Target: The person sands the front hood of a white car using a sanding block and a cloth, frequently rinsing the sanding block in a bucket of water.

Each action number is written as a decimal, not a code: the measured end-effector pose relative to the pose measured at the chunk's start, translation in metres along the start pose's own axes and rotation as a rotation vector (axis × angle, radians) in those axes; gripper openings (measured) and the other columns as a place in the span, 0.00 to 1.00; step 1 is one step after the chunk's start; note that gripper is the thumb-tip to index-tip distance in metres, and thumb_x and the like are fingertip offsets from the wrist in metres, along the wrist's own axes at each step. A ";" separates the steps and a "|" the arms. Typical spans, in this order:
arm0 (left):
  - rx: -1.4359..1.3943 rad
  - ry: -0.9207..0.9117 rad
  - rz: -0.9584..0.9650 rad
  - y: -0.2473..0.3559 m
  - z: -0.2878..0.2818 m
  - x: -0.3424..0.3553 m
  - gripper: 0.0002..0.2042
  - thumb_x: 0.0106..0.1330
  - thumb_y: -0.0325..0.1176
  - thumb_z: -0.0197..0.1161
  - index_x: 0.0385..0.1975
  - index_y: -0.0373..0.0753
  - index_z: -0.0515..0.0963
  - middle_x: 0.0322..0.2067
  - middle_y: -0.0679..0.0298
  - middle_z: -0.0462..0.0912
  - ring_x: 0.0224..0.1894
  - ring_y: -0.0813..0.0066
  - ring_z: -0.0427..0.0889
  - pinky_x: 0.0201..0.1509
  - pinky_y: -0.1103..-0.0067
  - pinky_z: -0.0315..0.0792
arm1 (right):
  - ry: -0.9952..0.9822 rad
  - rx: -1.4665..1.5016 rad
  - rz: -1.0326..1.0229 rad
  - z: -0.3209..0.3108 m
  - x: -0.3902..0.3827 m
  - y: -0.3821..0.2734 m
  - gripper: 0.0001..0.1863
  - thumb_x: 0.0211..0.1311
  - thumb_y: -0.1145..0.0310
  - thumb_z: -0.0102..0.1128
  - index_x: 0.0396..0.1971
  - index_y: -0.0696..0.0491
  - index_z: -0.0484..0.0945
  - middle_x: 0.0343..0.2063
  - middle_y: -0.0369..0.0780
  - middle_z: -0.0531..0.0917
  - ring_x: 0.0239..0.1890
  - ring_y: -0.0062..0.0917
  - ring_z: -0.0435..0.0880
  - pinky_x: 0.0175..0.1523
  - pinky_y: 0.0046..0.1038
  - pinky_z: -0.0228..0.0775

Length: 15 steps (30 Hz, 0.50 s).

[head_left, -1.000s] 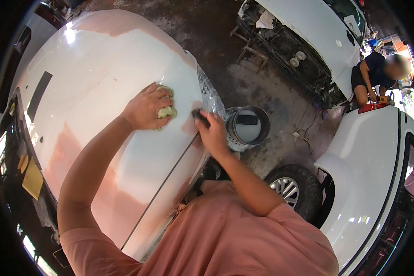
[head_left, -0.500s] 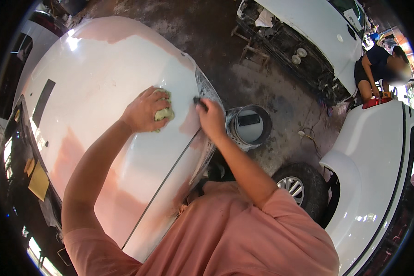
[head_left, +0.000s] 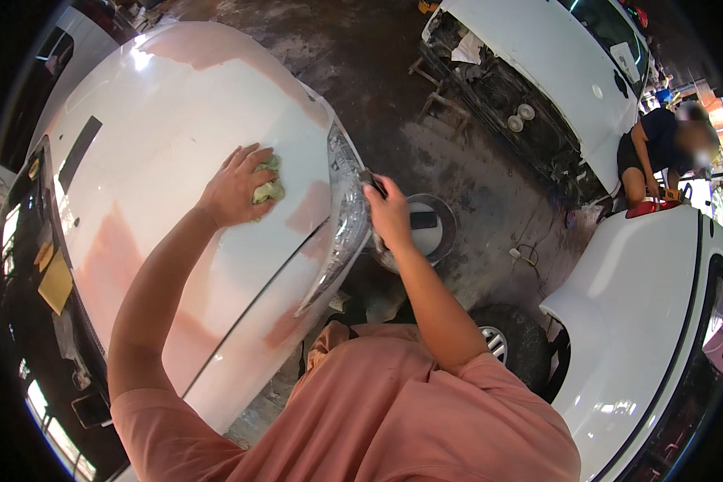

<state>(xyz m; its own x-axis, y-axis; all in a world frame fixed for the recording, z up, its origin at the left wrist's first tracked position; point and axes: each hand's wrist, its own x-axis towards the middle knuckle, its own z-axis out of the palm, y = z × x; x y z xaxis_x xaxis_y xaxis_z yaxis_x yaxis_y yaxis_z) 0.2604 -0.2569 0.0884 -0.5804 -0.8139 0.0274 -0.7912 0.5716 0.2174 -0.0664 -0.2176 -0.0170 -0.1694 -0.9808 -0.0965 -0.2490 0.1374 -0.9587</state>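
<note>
My left hand grips a pale green sponge or cloth resting on a white car's hood, which carries pinkish patches. In my right hand is a small dark block, just beside the plastic-covered headlamp at the hood's edge. Behind that hand, a round metal bucket of greyish liquid stands on the floor, a dark rectangular piece across its top or inside it; I cannot tell which.
Another white car, its front stripped, stands at the upper right near a wooden stand. A co-worker bends beside it. A white vehicle body and wheel are on my right. Yellow sheets lie on the windscreen.
My right hand with the dark block has moved rightward off the pink patch to the headlamp's outer edge, now overlapping the bucket. My left hand with the sponge has shifted slightly left.
</note>
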 end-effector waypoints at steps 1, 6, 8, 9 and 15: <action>0.000 0.023 -0.064 0.006 0.005 -0.002 0.19 0.59 0.41 0.73 0.50 0.44 0.84 0.69 0.57 0.74 0.77 0.46 0.64 0.83 0.54 0.57 | -0.008 -0.004 0.037 -0.021 -0.002 0.015 0.20 0.72 0.62 0.66 0.57 0.58 0.83 0.52 0.50 0.88 0.56 0.43 0.86 0.62 0.38 0.75; 0.169 0.282 -0.400 0.064 0.041 0.006 0.17 0.61 0.36 0.73 0.50 0.43 0.83 0.65 0.56 0.77 0.71 0.45 0.69 0.75 0.55 0.64 | 0.035 -0.053 0.182 -0.173 -0.003 0.087 0.23 0.74 0.61 0.65 0.62 0.57 0.80 0.53 0.46 0.88 0.56 0.38 0.86 0.63 0.37 0.74; 0.251 0.416 -0.594 0.095 0.062 0.004 0.18 0.61 0.35 0.73 0.52 0.43 0.83 0.65 0.56 0.78 0.71 0.46 0.70 0.76 0.56 0.63 | 0.045 -0.064 0.259 -0.240 -0.001 0.109 0.23 0.75 0.60 0.65 0.63 0.57 0.79 0.53 0.45 0.88 0.56 0.37 0.86 0.63 0.37 0.73; 0.324 0.467 -0.649 0.101 0.076 -0.004 0.20 0.64 0.37 0.72 0.55 0.44 0.82 0.65 0.56 0.79 0.71 0.50 0.71 0.76 0.57 0.64 | 0.035 -0.070 0.298 -0.270 0.002 0.119 0.24 0.75 0.60 0.65 0.64 0.57 0.79 0.54 0.44 0.87 0.57 0.37 0.85 0.63 0.37 0.73; 0.626 0.521 -1.123 0.138 0.103 0.009 0.25 0.70 0.48 0.69 0.64 0.47 0.80 0.67 0.56 0.78 0.71 0.50 0.71 0.78 0.56 0.63 | 0.010 -0.152 0.469 -0.442 0.013 0.177 0.24 0.75 0.60 0.66 0.63 0.58 0.79 0.54 0.42 0.85 0.55 0.31 0.83 0.61 0.34 0.71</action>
<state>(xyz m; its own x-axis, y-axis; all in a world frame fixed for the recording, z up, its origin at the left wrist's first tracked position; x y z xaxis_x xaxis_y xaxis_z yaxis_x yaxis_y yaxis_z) 0.1263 -0.1744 0.0183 0.4463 -0.7297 0.5180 -0.8157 -0.5698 -0.0999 -0.5342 -0.1453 -0.0700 -0.3057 -0.8072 -0.5050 -0.2803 0.5832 -0.7625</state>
